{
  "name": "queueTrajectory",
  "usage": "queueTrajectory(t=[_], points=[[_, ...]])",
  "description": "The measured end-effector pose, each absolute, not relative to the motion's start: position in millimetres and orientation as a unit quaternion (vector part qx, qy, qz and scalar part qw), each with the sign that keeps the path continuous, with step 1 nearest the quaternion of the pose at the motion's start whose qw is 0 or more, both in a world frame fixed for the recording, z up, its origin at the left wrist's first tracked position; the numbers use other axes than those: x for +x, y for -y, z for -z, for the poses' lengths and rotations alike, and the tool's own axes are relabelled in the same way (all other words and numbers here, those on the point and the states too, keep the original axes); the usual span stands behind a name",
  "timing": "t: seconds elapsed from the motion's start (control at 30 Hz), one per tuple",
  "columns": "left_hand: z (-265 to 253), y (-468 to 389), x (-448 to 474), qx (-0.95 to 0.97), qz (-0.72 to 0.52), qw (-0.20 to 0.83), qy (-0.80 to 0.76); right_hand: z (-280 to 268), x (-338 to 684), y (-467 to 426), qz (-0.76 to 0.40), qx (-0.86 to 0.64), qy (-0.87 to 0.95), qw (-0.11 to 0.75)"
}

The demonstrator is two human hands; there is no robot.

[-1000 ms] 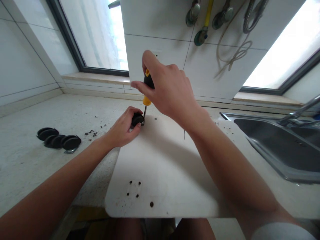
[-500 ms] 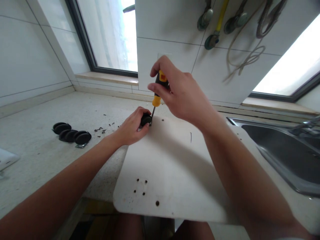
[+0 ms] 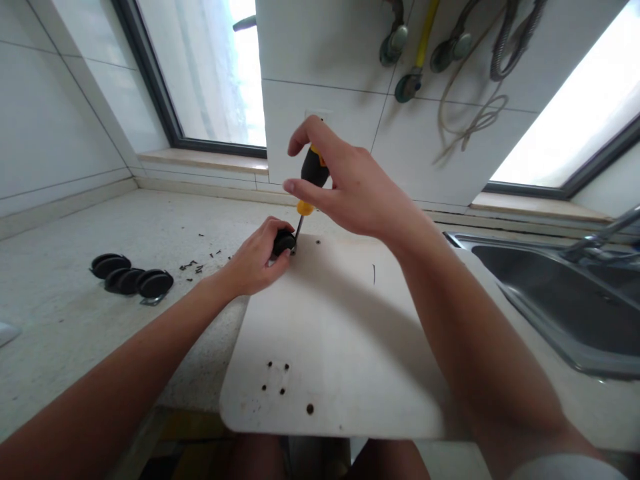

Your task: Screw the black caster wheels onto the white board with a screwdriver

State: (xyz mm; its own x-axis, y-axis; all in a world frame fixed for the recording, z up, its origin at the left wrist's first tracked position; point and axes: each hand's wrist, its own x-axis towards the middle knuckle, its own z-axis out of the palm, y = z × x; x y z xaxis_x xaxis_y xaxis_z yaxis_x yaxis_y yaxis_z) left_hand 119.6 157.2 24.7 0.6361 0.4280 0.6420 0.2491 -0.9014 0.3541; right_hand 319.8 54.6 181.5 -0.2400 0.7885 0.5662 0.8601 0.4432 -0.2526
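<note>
My left hand [image 3: 260,259] grips a black caster wheel [image 3: 283,243] at the far left corner of a white board [image 3: 320,333], its fingers wrapped around the wheel. In my right hand [image 3: 340,177] is a yellow-and-black screwdriver [image 3: 314,168], held upright with a slight tilt. My thumb and index finger stand a little off the handle; the other fingers are hidden behind it. The shaft runs down beside the wheel, and its tip meets the caster's base at the board. Several screw holes [image 3: 276,377] show in the board's near left corner.
Several loose black casters [image 3: 125,275] lie on the speckled counter [image 3: 60,347] at the left. Small dark screws [image 3: 191,267] are scattered between them and my left hand. A steel sink [image 3: 560,300] with a faucet is at the right. Pipes and valves [image 3: 409,85] hang on the tiled wall.
The whole view has shifted slightly, so everything sits a bit further left. My right thumb and index finger have opened further from the screwdriver handle. My left hand stays on the caster.
</note>
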Motion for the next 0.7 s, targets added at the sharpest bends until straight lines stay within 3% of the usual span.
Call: queueTrajectory(t=[0.07, 0.2, 0.37, 0.53, 0.7], points=[[-25, -157, 119, 0.898, -0.376, 0.122, -0.192, -184, 323, -54, 0.025, -0.500, 0.807, 0.312], [-24, -158, 119, 0.897, -0.376, 0.124, -0.194, -183, 324, -54, 0.137, -0.601, 0.714, 0.331], [-25, -157, 120, 0.895, -0.379, 0.124, -0.199, -182, 323, -53, 0.046, -0.500, 0.812, 0.297], [-27, -157, 120, 0.898, -0.383, 0.116, -0.181, -178, 314, -54, 0.147, -0.589, 0.729, 0.316], [-24, -158, 120, 0.897, -0.384, 0.118, -0.183, -179, 308, -47, 0.059, -0.515, 0.800, 0.302]])
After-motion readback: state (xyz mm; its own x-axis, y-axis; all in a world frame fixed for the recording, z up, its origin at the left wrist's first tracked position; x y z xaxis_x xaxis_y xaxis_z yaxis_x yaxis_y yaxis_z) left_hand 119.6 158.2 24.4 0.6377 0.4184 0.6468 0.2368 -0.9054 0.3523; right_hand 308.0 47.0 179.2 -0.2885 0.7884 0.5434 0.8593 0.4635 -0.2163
